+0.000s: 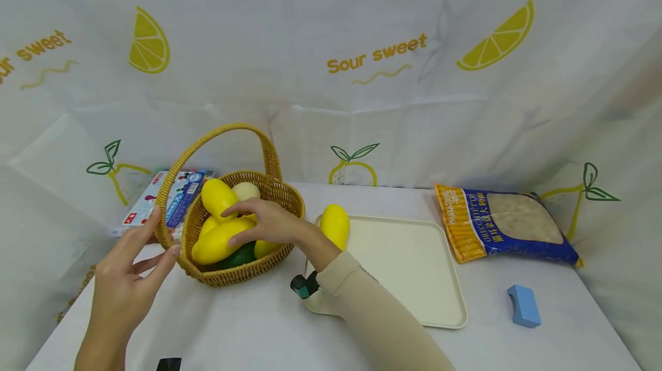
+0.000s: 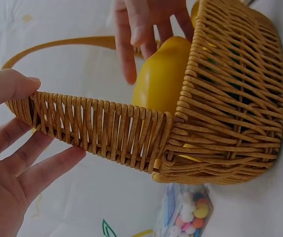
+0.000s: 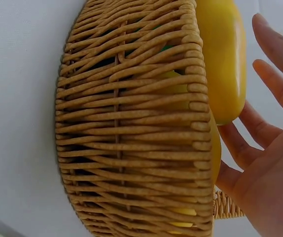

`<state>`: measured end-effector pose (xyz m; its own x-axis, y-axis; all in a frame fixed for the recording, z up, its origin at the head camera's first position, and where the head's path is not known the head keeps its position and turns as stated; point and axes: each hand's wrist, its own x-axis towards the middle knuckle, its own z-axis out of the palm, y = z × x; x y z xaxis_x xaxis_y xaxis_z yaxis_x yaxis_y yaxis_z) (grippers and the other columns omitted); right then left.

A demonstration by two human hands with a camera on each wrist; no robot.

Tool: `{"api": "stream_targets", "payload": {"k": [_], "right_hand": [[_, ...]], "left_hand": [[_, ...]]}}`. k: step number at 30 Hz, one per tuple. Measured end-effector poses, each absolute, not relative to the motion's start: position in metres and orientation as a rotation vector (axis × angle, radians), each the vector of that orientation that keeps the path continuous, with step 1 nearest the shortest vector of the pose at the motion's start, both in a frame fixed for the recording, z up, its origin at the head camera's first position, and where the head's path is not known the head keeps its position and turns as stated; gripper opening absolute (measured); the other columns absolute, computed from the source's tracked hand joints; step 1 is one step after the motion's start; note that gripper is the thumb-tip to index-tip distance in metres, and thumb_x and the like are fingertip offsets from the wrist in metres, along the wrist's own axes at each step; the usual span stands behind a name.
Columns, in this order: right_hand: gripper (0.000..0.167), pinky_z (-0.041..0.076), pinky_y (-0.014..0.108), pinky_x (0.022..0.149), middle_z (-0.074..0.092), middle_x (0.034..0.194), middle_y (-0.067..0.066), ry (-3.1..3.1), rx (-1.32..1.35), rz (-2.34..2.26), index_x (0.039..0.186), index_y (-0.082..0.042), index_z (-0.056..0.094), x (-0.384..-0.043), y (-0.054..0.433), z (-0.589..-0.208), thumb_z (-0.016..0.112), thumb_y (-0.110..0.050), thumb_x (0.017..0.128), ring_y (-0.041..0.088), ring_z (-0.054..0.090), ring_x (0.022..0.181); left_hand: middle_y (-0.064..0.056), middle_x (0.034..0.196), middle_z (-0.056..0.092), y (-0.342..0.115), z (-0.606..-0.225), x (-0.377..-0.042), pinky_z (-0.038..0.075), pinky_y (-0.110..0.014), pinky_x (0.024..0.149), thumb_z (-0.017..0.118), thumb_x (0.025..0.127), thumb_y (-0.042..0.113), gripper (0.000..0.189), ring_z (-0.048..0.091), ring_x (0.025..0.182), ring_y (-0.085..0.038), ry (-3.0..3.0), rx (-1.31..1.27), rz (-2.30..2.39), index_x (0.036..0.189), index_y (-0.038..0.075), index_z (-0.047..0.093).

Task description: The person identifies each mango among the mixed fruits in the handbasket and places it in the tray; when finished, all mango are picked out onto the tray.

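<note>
A wicker basket stands at the left of the table, holding yellow mango-like fruits, a pale round one and a dark green one. My left hand pinches the side of its arched handle, thumb on one edge and fingers on the other. Over the basket, my right hand has its fingers spread, fingertips right at a large yellow fruit. From the right wrist view, those fingers reach past the rim beside a yellow fruit.
Right of the basket lies a cream tray with one yellow fruit on its left end. Farther right are an orecchiette pasta bag and a blue block. Behind the basket sits a flat package with coloured balls.
</note>
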<state>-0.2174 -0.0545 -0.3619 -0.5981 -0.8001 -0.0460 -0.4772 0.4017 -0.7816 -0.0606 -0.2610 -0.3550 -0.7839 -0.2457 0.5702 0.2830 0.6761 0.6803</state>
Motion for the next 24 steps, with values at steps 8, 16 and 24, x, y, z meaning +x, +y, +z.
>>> {"api": "stream_targets", "payload": {"k": [8,16,24], "right_hand": [[0.049,0.046,0.021,0.111,0.057,0.147,-0.006,2.253,-1.085,-0.984,0.138,-0.024,0.064,-0.22,-0.066,-0.362,0.076,-0.034,0.092,0.007,0.053,0.125],[0.046,0.046,0.022,0.109,0.062,0.142,-0.007,2.22,-1.084,-0.949,0.135,-0.024,0.067,-0.223,-0.073,-0.361,0.078,-0.034,0.091,0.006,0.054,0.119],[0.048,0.046,0.021,0.111,0.062,0.142,-0.006,2.212,-1.104,-0.931,0.135,-0.023,0.066,-0.223,-0.072,-0.36,0.078,-0.033,0.091,0.006,0.055,0.123]], "left_hand": [[0.034,0.116,0.057,-0.261,-0.354,-0.06,0.048,0.004,0.074,0.077,0.077,-0.017,0.082,0.056,0.099,0.013,-2.251,-0.012,-1.048,0.147,0.02,0.056],[0.034,0.114,0.057,-0.262,-0.355,-0.061,0.049,0.004,0.074,0.076,0.075,-0.019,0.083,0.057,0.1,0.013,-2.236,-0.047,-1.046,0.146,0.018,0.056],[0.033,0.114,0.058,-0.262,-0.355,-0.062,0.049,0.003,0.074,0.076,0.075,-0.02,0.083,0.057,0.099,0.013,-2.229,-0.048,-1.061,0.146,0.017,0.057]]}}
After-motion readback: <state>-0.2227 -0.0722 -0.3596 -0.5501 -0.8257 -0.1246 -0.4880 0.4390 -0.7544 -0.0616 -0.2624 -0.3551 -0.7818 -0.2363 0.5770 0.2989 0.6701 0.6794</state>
